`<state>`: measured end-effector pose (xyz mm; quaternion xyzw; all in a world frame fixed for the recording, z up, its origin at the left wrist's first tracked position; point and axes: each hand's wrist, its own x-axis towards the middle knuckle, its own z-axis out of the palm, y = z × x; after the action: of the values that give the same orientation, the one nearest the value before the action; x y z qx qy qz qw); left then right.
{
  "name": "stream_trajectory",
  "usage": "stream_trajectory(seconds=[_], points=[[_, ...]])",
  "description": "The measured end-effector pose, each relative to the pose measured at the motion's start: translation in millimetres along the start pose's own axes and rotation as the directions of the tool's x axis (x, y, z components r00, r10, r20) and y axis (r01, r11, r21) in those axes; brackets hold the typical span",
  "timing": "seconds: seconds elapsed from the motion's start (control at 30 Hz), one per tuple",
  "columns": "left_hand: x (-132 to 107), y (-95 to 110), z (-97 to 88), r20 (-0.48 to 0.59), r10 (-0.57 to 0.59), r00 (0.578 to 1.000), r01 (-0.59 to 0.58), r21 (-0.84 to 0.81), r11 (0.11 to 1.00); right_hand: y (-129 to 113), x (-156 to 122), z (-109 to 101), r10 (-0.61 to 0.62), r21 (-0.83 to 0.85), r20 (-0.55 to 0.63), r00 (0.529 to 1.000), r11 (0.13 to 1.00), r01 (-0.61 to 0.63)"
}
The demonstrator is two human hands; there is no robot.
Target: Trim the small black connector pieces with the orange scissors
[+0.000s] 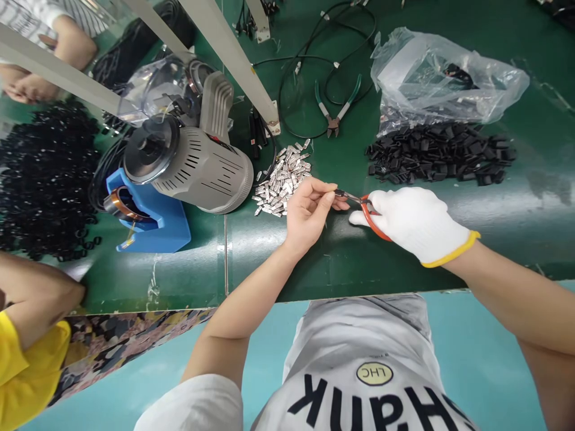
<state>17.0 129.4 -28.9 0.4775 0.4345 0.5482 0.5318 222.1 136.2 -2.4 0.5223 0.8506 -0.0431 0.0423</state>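
Left hand [309, 212], bare: pinching a small black piece [340, 193] beside the pile of little silver metal parts [284, 179]. Right hand [411, 222], white-gloved: gripping red-handled metal pliers [381, 230], tips at that piece. Our white shirt [350, 335] shows inverted "Hank"; its yellow oval badge [374, 373] reads "LHC".

Black-lettered white shirt [359, 344], yellow-cuffed white glove [422, 224] on right hand [399, 216]

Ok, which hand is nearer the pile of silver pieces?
Left. The bare left hand is at the right edge of the silver pieces in view; the gloved right hand, holding red-handled pliers, is farther right.
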Motion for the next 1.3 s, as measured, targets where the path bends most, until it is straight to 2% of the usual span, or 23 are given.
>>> stream_trajectory(seconds=[0.23, 0.37, 0.57, 0.7, 0.87, 1.03, 1.17, 1.23, 1.3], points=[[-2, 1, 3.0, -0.042, 0.016, 0.999, -0.015, 0.023, 1.000, -9, 1, -8, 0.057, -0.003, 0.049, 0.997, 0.998, -0.057], [-1, 1, 0.7, -0.036, 0.058, 0.998, -0.057, 0.028, 0.998, -6, 4, -1, 0.045, -0.023, -0.027, 0.999, 0.999, -0.046], [2, -4, -7.9, 0.069, 0.044, 0.997, -0.049, 0.067, 0.997, 5, 4, 9, -0.024, -0.088, -0.112, 0.993, 0.996, 0.014], [3, -6, -9.0, 0.092, 0.015, 0.996, -0.023, 0.083, 0.996, 7, 3, 7, -0.048, -0.091, -0.081, 0.996, 0.995, 0.041], [2, -7, -8.0, 0.092, 0.004, 0.996, -0.010, 0.064, 0.998, 0, 1, -5, -0.006, -0.085, 0.025, 1.000, 0.996, 0.008], [2, -4, -7.6, 0.105, 0.013, 0.994, -0.017, 0.039, 0.999, 0, 3, -15, -0.044, 0.045, 0.102, 0.994, 0.998, 0.040], [2, -1, -7.5, 0.102, 0.022, 0.995, -0.026, 0.037, 0.999, 6, 6, -10, -0.116, 0.244, 0.139, 0.984, 0.967, 0.079], [2, 0, -8.0, 0.096, 0.034, 0.995, -0.038, 0.047, 0.998, 6, 6, -6, -0.092, 0.225, 0.115, 0.989, 0.972, 0.064], [3, 0, -8.8, 0.098, 0.041, 0.994, -0.047, 0.065, 0.997, 5, 5, -2, -0.034, 0.097, 0.013, 0.999, 0.995, 0.032]])
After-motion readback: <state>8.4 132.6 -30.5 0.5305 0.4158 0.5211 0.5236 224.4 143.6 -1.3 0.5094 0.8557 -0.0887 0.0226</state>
